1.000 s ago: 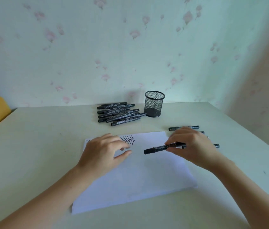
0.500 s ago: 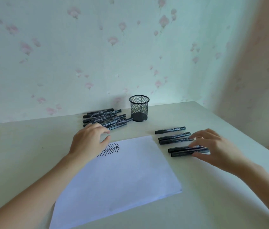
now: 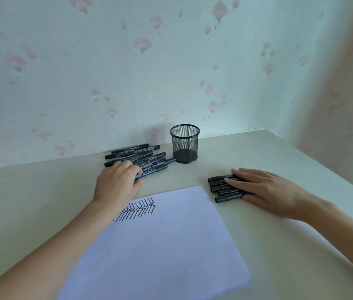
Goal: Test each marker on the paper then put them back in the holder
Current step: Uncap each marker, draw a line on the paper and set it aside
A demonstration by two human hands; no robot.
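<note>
On the pale counter (image 3: 258,152), the mesh holder (image 3: 184,144) stood empty. Left of it, our left hand (image 3: 117,182) touched the untested pile (image 3: 136,158), fingers curled; right of it, our flat right hand (image 3: 264,189) covered five tested markers (image 3: 220,187). The paper (image 3: 160,245) before it bore strokes.

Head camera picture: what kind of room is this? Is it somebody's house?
Probably a room in a home, at a desk pushed into a corner. The wall has pale wallpaper with pink flowers, and the plain table holds a mesh pen holder, black markers and a sheet of paper.
</note>
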